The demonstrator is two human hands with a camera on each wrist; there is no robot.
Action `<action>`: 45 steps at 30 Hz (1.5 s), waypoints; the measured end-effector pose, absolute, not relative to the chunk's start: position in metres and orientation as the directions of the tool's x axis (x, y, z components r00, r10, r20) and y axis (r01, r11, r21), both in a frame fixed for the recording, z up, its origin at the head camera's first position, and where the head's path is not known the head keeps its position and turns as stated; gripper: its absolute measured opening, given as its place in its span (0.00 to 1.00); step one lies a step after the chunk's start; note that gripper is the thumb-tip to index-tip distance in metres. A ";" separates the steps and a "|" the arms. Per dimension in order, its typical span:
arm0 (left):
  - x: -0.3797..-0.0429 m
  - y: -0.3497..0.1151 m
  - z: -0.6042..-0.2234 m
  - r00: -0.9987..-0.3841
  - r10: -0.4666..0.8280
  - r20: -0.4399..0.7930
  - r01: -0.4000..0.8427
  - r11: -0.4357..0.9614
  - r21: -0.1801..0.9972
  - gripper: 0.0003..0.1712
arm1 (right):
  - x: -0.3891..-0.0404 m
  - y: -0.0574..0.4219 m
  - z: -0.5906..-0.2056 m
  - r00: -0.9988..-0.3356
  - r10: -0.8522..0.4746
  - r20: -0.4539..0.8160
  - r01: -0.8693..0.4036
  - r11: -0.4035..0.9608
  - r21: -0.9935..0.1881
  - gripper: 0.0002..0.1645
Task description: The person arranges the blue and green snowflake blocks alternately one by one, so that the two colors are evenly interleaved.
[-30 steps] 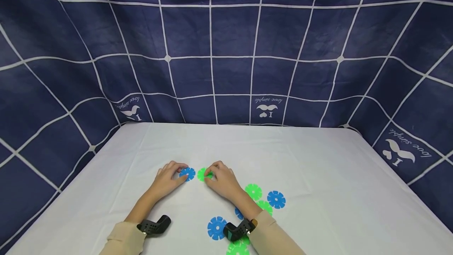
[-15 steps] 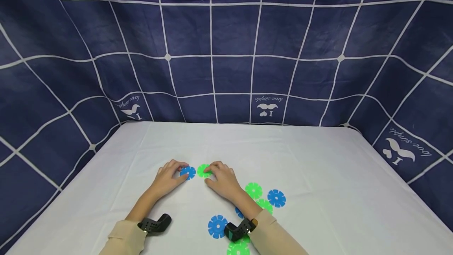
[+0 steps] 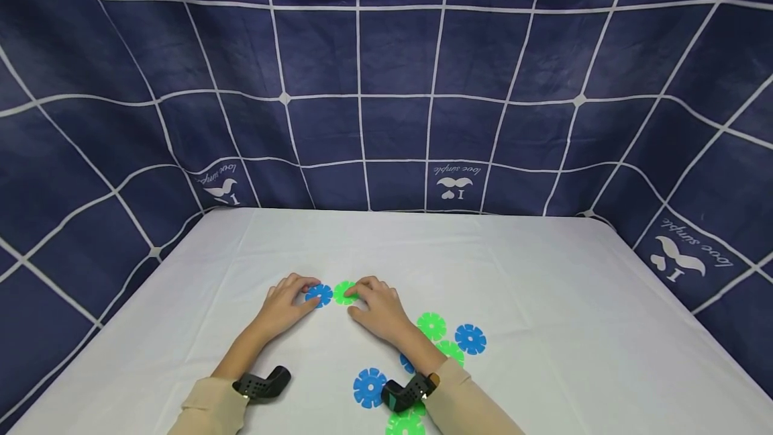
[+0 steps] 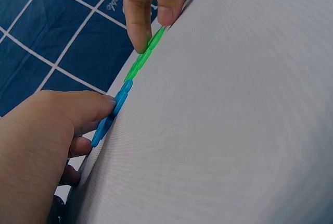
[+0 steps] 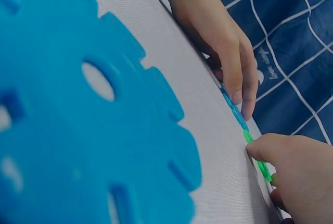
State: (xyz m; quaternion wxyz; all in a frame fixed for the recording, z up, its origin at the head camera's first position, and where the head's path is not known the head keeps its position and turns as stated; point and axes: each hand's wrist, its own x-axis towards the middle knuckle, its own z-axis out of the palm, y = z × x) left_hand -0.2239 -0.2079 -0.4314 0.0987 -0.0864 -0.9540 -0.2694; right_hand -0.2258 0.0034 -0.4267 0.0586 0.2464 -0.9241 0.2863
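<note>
My left hand (image 3: pixel 282 304) rests on the white table, thumb and index finger bracketing a blue notched plastic disc (image 3: pixel 326 294) at its edge. In the left wrist view the thumb meets this blue disc (image 4: pixel 119 104). Just right of it lies a green notched disc (image 3: pixel 339 293), partly covered by the fingers of my right hand (image 3: pixel 380 307). The right thumb touches the green disc (image 5: pixel 263 168) in the right wrist view, with a finger at its far end. Both discs lie flat, edges very close; whether they interlock cannot be told.
Right of my right forearm lie a green disc (image 3: pixel 425 324), a blue disc (image 3: pixel 477 341) and other discs. Another blue disc (image 3: pixel 362 391) and a green disc (image 3: pixel 401 427) sit nearer, partly under the wrist camera. A navy checked curtain (image 3: pixel 398 126) surrounds the white tablecloth (image 3: pixel 543 274).
The right thumb and index finger have spread apart, and the green disc has shifted slightly away from me. The left hand and blue disc stay in place.
</note>
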 end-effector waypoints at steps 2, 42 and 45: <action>-0.224 -0.208 -0.431 -0.966 0.111 0.233 0.217 0.839 0.499 0.21 | -0.226 0.004 -0.426 -0.870 -0.425 0.250 -0.491 0.712 -0.502 0.14; -0.225 -0.207 -0.432 -0.973 0.091 0.214 0.189 0.846 0.499 0.21 | -0.209 0.011 -0.352 -0.852 -0.485 0.197 -0.481 0.578 -0.659 0.18; -0.225 -0.207 -0.433 -0.972 0.091 0.215 0.190 0.844 0.502 0.21 | -0.206 0.019 -0.348 -0.848 -0.496 0.187 -0.482 0.576 -0.660 0.18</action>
